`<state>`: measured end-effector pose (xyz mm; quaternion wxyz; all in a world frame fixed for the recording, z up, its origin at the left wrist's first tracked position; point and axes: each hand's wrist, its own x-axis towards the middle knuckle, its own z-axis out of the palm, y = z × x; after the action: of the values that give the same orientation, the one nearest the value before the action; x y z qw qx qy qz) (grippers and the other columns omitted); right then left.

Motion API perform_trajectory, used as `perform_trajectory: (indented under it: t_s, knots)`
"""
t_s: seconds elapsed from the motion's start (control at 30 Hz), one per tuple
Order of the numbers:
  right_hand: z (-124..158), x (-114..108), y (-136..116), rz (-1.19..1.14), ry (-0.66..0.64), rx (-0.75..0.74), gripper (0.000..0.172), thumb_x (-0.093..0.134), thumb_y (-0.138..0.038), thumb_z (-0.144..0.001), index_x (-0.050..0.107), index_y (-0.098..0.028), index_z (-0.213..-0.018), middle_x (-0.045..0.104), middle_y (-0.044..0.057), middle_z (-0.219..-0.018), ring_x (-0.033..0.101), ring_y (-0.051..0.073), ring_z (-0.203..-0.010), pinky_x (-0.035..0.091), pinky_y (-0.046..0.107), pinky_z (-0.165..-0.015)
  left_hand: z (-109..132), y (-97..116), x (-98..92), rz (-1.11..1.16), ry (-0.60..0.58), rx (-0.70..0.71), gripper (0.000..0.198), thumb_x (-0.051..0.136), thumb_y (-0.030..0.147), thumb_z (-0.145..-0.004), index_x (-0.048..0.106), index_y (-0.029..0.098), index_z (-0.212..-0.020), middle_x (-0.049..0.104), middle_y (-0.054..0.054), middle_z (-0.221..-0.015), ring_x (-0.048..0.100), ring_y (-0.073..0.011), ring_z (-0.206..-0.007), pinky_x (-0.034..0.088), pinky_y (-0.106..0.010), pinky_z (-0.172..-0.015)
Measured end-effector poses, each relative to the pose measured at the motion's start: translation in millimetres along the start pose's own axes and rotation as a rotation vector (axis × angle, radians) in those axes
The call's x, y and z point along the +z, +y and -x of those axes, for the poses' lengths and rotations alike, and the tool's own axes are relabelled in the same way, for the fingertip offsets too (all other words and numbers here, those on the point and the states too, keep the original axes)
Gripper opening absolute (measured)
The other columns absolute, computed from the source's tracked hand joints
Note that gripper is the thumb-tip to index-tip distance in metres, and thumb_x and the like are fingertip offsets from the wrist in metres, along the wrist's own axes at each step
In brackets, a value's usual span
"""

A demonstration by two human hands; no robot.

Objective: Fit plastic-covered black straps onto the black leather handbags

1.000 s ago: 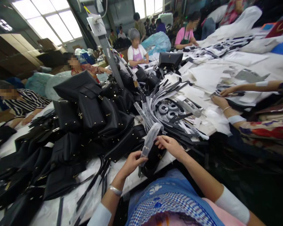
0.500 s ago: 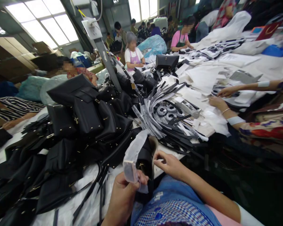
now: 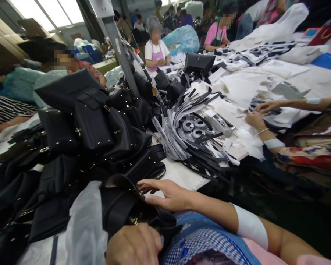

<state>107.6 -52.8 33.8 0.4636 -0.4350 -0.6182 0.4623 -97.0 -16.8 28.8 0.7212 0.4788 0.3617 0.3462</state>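
A black handbag (image 3: pixel 121 209) lies in my lap at the table's near edge, partly covered by a clear plastic wrapper (image 3: pixel 84 224) on its left. My left hand (image 3: pixel 134 244) is closed against the bag's lower side; its fingers are hidden. My right hand (image 3: pixel 165 193) rests on the bag's top rim with fingers stretched along the opening.
A heap of black handbags (image 3: pixel 85 132) fills the left of the table. A fan of black and grey straps (image 3: pixel 187 136) and white paper pieces (image 3: pixel 237 88) lie in the middle and right. Another person's hands (image 3: pixel 257 114) work at the right. Several people sit further back.
The bag has been pulled down toward me into my lap. The plastic wrapper dropped from upright to the left side. My right hand moved onto the bag's rim.
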Motion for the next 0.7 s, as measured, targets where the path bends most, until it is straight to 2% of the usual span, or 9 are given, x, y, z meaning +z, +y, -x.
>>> perform_trajectory:
  t_s: [0.07,0.13,0.2,0.23,0.33,0.4,0.5,0.6,0.7]
  knots:
    - [13,-8,14,0.0,0.008,0.053,0.048,0.051,-0.035,-0.095,0.042,-0.026,-0.142,0.062,0.005,-0.128,0.059,0.017,-0.114,0.043,0.033,-0.101,3,-2,15.5,0.081,0.125,0.082,0.047,0.079,0.06,-0.057,0.049,0.024,-0.048,0.046,0.005,-0.044,0.052,-0.0121,-0.051,0.056,-0.032,-0.072]
    - [31,-17,31,0.058,0.005,0.117,0.048,0.052,-0.039,-0.094,0.046,-0.025,-0.139,0.059,0.007,-0.132,0.055,0.02,-0.12,0.04,0.037,-0.105,1,-6,35.2,0.168,0.315,0.14,0.033,0.084,0.042,-0.062,0.056,0.024,-0.061,0.054,0.008,-0.059,0.055,-0.0087,-0.061,0.053,-0.031,-0.091]
    - [52,-27,50,0.133,-0.032,0.185,0.059,0.061,-0.045,-0.087,0.046,-0.024,-0.14,0.054,0.009,-0.139,0.049,0.024,-0.127,0.036,0.04,-0.109,-7,-12,53.8,0.224,0.478,0.155,0.027,0.084,0.029,-0.064,0.06,0.023,-0.074,0.058,0.008,-0.075,0.059,-0.0071,-0.073,0.047,-0.033,-0.104]
    - [62,-32,60,0.172,-0.049,0.22,0.07,0.068,-0.047,-0.081,0.043,-0.024,-0.142,0.05,0.011,-0.142,0.046,0.026,-0.13,0.035,0.042,-0.11,-12,-16,61.7,0.233,0.523,0.15,0.026,0.084,0.026,-0.066,0.061,0.023,-0.078,0.059,0.008,-0.08,0.059,-0.0071,-0.078,0.045,-0.035,-0.107]
    - [87,-43,91,0.247,-0.094,0.326,0.101,0.081,-0.048,-0.065,0.031,-0.025,-0.149,0.039,0.013,-0.15,0.039,0.031,-0.135,0.032,0.045,-0.112,-25,-29,80.0,0.19,0.518,0.114,0.023,0.081,0.028,-0.07,0.061,0.022,-0.081,0.06,0.007,-0.083,0.06,-0.0076,-0.083,0.042,-0.037,-0.109]
    - [96,-49,111,0.245,-0.12,0.371,0.107,0.083,-0.045,-0.062,0.026,-0.025,-0.151,0.037,0.014,-0.15,0.039,0.031,-0.134,0.033,0.044,-0.111,-25,-39,89.4,0.144,0.501,0.064,0.023,0.08,0.029,-0.071,0.06,0.022,-0.081,0.061,0.007,-0.084,0.061,-0.0086,-0.084,0.043,-0.038,-0.109]
    - [100,-54,137,0.254,-0.158,0.366,0.102,0.082,-0.038,-0.064,0.029,-0.024,-0.149,0.04,0.014,-0.147,0.042,0.029,-0.131,0.037,0.04,-0.109,-12,-52,98.3,0.056,0.499,-0.031,0.025,0.08,0.031,-0.07,0.058,0.022,-0.075,0.064,0.006,-0.084,0.064,-0.0128,-0.089,0.045,-0.04,-0.107]
    - [98,-59,158,0.296,-0.233,0.295,0.091,0.078,-0.029,-0.068,0.033,-0.024,-0.147,0.043,0.013,-0.144,0.044,0.028,-0.129,0.038,0.039,-0.107,8,-62,98.8,-0.072,0.544,-0.119,0.03,0.081,0.036,-0.068,0.055,0.021,-0.07,0.069,0.001,-0.092,0.065,-0.0217,-0.102,0.047,-0.041,-0.103]
    - [92,-61,176,0.308,-0.291,0.194,0.079,0.07,-0.023,-0.075,0.035,-0.024,-0.147,0.045,0.012,-0.142,0.045,0.027,-0.127,0.04,0.038,-0.105,23,-66,95.0,-0.256,0.614,-0.235,0.03,0.077,0.044,-0.071,0.064,0.023,-0.086,0.071,-0.005,-0.109,0.061,-0.0269,-0.115,0.045,-0.039,-0.105]
